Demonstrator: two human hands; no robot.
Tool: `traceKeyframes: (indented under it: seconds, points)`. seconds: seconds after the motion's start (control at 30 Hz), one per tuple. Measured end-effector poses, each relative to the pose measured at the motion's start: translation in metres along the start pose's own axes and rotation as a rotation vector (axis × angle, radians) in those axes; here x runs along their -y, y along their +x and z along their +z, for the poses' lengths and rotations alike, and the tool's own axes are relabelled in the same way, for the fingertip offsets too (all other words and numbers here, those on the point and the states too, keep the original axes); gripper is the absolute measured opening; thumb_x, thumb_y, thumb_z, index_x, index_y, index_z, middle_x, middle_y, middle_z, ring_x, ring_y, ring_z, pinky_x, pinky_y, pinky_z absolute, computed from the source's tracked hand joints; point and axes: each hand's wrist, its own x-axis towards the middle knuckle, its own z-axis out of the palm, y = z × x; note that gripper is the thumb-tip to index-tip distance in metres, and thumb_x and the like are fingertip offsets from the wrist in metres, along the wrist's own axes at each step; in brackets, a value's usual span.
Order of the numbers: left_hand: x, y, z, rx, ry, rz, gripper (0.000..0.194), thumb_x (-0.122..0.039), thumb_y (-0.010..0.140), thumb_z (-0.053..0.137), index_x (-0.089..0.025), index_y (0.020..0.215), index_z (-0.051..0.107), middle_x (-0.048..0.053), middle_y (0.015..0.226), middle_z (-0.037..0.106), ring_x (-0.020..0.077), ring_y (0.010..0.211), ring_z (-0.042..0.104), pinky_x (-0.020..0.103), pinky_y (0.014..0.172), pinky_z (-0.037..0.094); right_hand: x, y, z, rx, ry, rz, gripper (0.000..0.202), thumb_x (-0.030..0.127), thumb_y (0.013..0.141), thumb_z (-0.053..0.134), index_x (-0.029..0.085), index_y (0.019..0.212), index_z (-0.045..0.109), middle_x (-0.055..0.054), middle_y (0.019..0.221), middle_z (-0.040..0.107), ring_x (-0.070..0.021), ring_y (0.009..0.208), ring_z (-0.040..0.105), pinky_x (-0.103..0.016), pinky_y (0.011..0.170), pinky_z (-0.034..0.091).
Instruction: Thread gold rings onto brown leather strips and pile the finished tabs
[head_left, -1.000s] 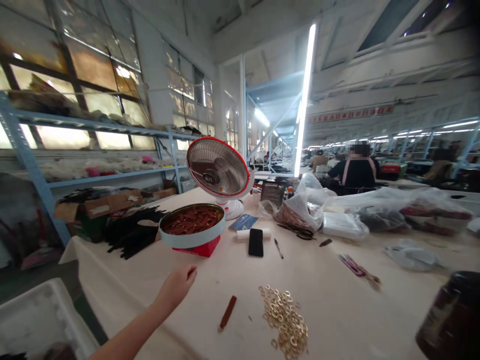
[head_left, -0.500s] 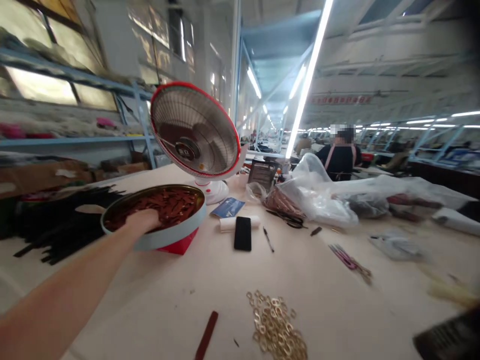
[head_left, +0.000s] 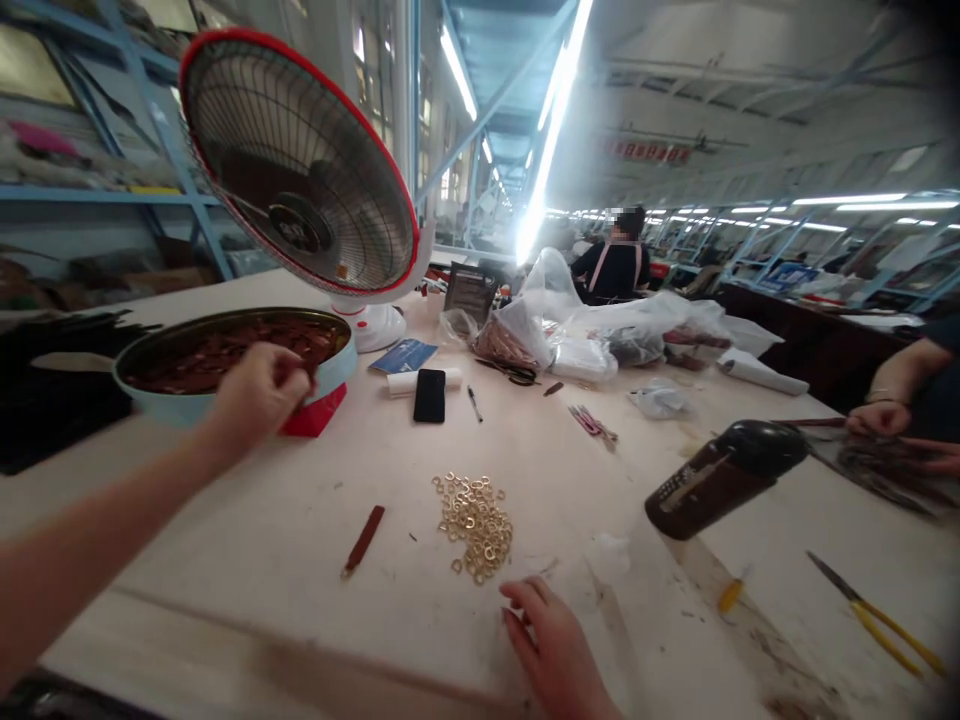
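My left hand (head_left: 259, 395) is raised in front of the round tin (head_left: 341, 365), its fingers curled together in a pinch. What lies between the fingertips is too small and blurred to make out. Brown leather tabs (head_left: 202, 360) fill the tin. Just below a pile of gold D-shaped metal rings (head_left: 476, 525), my right hand (head_left: 551, 640) rests near the table, thumb and fingers apart with nothing in them. One brown leather tab (head_left: 366, 540) with a metal ring at its near end lies left of the pile.
A red-rimmed fan-shaped heater (head_left: 300, 170) stands behind the tin. A phone (head_left: 430, 395), a pen (head_left: 475, 403), scissors (head_left: 592, 425), a dark bottle (head_left: 724, 475) and yellow-handled shears (head_left: 874, 610) lie about the table. At right, another person's hands (head_left: 881, 415) hold dark material.
My left hand has come up out of the tin toward me, fingers now pinched. My right hand has come into view by the rings. The view has turned right and down.
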Motion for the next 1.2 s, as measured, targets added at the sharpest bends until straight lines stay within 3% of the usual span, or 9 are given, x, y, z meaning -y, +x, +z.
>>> traceKeyframes:
  seconds: [0.07,0.13,0.23,0.33,0.5,0.63,0.8,1.03,1.2]
  points:
    - [-0.017,-0.04,0.026,0.178,-0.022,0.108,0.022,-0.024,0.082,0.045,-0.013,0.097,0.056,-0.003,0.069,0.061,0.013,0.065,0.057,0.02,0.063,0.043,0.017,0.021,0.001,0.075,-0.058,0.01,0.023,0.014,0.081,0.041,0.023,0.092,0.059,-0.004,0.088,0.061,-0.0167,0.081,0.058,-0.025,0.07,0.043]
    - [-0.028,-0.082,0.05,0.416,-0.041,0.268,0.008,-0.021,0.075,0.057,-0.019,0.076,0.064,-0.002,0.072,0.063,0.0139,0.067,0.059,0.019,0.063,0.043,0.027,0.033,0.003,0.088,-0.088,0.018,0.021,0.013,0.08,0.044,0.022,0.086,0.061,-0.004,0.086,0.062,-0.0176,0.081,0.057,-0.025,0.069,0.04]
    - [-0.038,-0.134,0.072,0.581,0.058,0.425,0.016,-0.013,0.076,0.05,-0.02,0.073,0.064,0.004,0.084,0.063,0.0196,0.075,0.061,0.026,0.067,0.043,0.03,0.033,0.004,0.107,-0.116,0.031,0.019,0.009,0.077,0.046,0.021,0.079,0.061,-0.004,0.083,0.062,-0.0177,0.079,0.057,-0.024,0.067,0.038]
    - [-0.048,-0.164,0.081,0.628,0.113,0.445,0.022,-0.005,0.074,0.045,-0.018,0.077,0.062,0.008,0.079,0.064,0.0239,0.076,0.06,0.032,0.068,0.043,0.026,0.026,0.0,0.14,-0.134,0.044,0.018,0.007,0.075,0.047,0.02,0.079,0.059,-0.004,0.08,0.063,-0.017,0.078,0.057,-0.023,0.066,0.037]
    - [-0.06,-0.182,0.097,0.631,0.008,0.37,0.02,-0.012,0.073,0.048,-0.023,0.083,0.061,0.006,0.081,0.065,0.0236,0.078,0.06,0.031,0.068,0.042,0.021,0.024,-0.005,0.176,-0.139,0.066,0.017,0.006,0.075,0.047,0.019,0.076,0.059,-0.004,0.08,0.064,-0.0167,0.077,0.058,-0.022,0.065,0.036]
    - [-0.054,-0.189,0.108,0.633,-0.056,0.279,0.015,-0.012,0.07,0.048,-0.019,0.066,0.06,0.008,0.081,0.064,0.0246,0.078,0.059,0.031,0.068,0.041,0.02,0.023,-0.006,0.166,-0.121,0.1,0.016,0.007,0.075,0.047,0.018,0.074,0.059,-0.004,0.08,0.064,-0.0173,0.077,0.057,-0.023,0.065,0.036]
    - [-0.05,-0.194,0.117,0.547,-0.257,0.042,0.01,-0.024,0.076,0.046,-0.019,0.074,0.055,0.006,0.078,0.063,0.022,0.075,0.059,0.03,0.067,0.041,0.015,0.021,-0.01,0.186,-0.072,0.11,0.017,0.005,0.073,0.047,0.018,0.073,0.058,-0.004,0.078,0.062,-0.0167,0.075,0.056,-0.023,0.065,0.037]
    - [-0.073,-0.211,0.144,0.548,-0.771,-0.337,0.021,-0.039,0.069,0.047,-0.018,0.07,0.051,0.006,0.066,0.066,0.0194,0.061,0.061,0.027,0.053,0.046,0.011,0.016,-0.016,0.181,0.023,0.079,0.012,0.008,0.071,0.051,0.019,0.065,0.052,-0.001,0.071,0.057,-0.0157,0.068,0.053,-0.024,0.061,0.037]
    - [-0.094,-0.218,0.139,0.495,-1.015,-0.512,0.025,-0.043,0.06,0.058,-0.019,0.064,0.053,0.002,0.057,0.061,0.0177,0.057,0.056,0.027,0.053,0.043,0.015,-0.014,-0.018,0.083,0.257,0.066,0.009,0.02,0.08,0.047,0.02,0.071,0.048,0.001,0.07,0.055,-0.0132,0.068,0.052,-0.022,0.064,0.041]
